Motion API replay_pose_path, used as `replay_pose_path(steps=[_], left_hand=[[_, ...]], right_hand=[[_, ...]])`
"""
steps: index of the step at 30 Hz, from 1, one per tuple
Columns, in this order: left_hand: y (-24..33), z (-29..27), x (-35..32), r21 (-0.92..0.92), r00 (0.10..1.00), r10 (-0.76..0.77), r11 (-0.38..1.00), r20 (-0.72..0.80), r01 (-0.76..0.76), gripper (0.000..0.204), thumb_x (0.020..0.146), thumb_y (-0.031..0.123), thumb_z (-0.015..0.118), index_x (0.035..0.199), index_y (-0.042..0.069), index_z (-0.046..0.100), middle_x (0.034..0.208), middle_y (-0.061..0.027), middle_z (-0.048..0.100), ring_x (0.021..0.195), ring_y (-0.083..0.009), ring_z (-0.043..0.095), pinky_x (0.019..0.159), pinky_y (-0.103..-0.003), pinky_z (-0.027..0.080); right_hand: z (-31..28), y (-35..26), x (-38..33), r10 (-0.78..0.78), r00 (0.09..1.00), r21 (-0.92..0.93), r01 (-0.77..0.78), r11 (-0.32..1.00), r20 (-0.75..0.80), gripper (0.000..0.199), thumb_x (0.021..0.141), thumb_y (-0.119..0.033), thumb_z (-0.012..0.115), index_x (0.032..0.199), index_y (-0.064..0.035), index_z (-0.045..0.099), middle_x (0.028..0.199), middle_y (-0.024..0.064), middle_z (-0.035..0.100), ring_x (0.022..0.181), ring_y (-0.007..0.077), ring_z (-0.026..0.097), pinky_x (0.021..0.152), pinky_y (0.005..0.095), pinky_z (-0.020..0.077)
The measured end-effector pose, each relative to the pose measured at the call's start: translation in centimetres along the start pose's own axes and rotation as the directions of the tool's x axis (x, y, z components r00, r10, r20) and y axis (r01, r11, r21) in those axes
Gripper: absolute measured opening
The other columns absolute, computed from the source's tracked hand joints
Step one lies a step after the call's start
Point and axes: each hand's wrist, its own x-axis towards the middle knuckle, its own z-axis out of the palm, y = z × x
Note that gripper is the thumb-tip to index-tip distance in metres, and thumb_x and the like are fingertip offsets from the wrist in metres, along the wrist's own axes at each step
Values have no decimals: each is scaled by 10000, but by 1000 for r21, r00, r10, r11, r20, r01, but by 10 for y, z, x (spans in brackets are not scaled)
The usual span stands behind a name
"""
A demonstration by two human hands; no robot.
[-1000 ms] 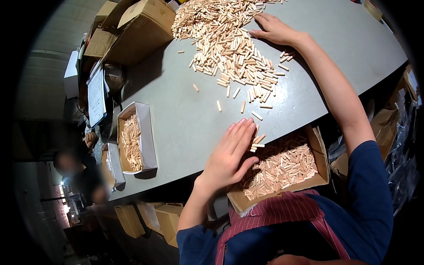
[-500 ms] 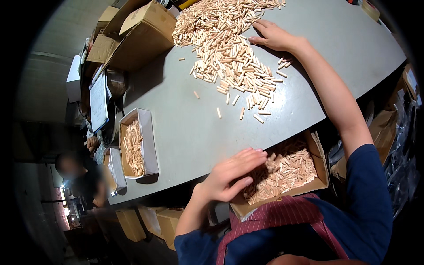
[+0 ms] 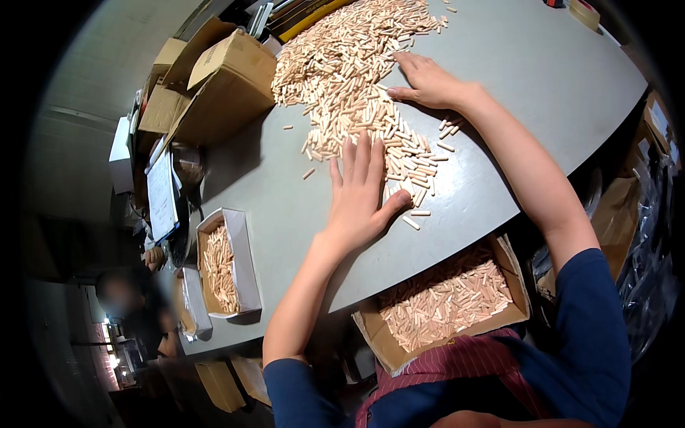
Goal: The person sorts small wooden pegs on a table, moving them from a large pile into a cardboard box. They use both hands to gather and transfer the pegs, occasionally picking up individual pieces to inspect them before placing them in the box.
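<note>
From the head view, a grey table [image 3: 300, 207] is filling most of the frame, curving toward the rim. A heap of wooden dowels [image 3: 357, 78] is spreading from 12 o'clock toward the centre. The left hand [image 3: 360, 196] is lying flat and released, fingers spread on the heap's lower edge. The right hand [image 3: 428, 82] is resting open on the dowels at 1 o'clock, grasping nothing. A carton [image 3: 446, 303] of dowels is sitting at 5 o'clock below the table edge. A white box [image 3: 225, 264] is standing at 8 o'clock, brown boxes [image 3: 214, 85] at 10. The room at left is lying dim.
</note>
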Motion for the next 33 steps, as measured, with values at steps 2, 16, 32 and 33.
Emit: replay_pose_path(steps=[2, 16, 32, 33], left_hand=[[2, 1, 15, -1, 1000, -12, 1000, 28, 12, 859, 1011, 570, 520, 1623, 37, 238, 1695, -224, 162, 1567, -467, 74, 1212, -669, 68], [31, -17, -49, -57, 992, 7, 998, 129, 0, 766, 961, 306, 572, 1613, 45, 267, 1673, -231, 227, 1535, -493, 172, 1248, -594, 85], [30, -18, -83, 59, 937, -328, 944, 118, 324, 946, 947, 382, 605, 1622, -53, 105, 1679, -313, 115, 1570, -478, 62, 1221, -644, 9], [29, -18, -79, 51, 944, -310, 951, 111, 306, 941, 949, 386, 604, 1625, -44, 111, 1682, -302, 122, 1571, -472, 68, 1223, -644, 12]], right_hand=[[-2, -4, 0, -1, 1000, -12, 1, 1000, 31, 881, 997, -566, 581, 1560, 49, 294, 1591, 305, 346, 1495, 435, 321, 1242, 473, 273], [-6, -5, 0, 6, 992, -92, 6, 996, 125, 846, 1019, -617, 494, 1535, 40, 358, 1605, 282, 334, 1515, 429, 277, 1252, 491, 245], [4, 3, 2, 4, 999, -23, -3, 1000, 34, 898, 979, -619, 560, 1556, 28, 326, 1586, 281, 370, 1498, 431, 311, 1237, 489, 272], [4, 2, 2, 0, 1000, -20, 1, 1000, 29, 894, 980, -618, 560, 1552, 29, 332, 1583, 280, 375, 1495, 430, 317, 1238, 488, 270]])
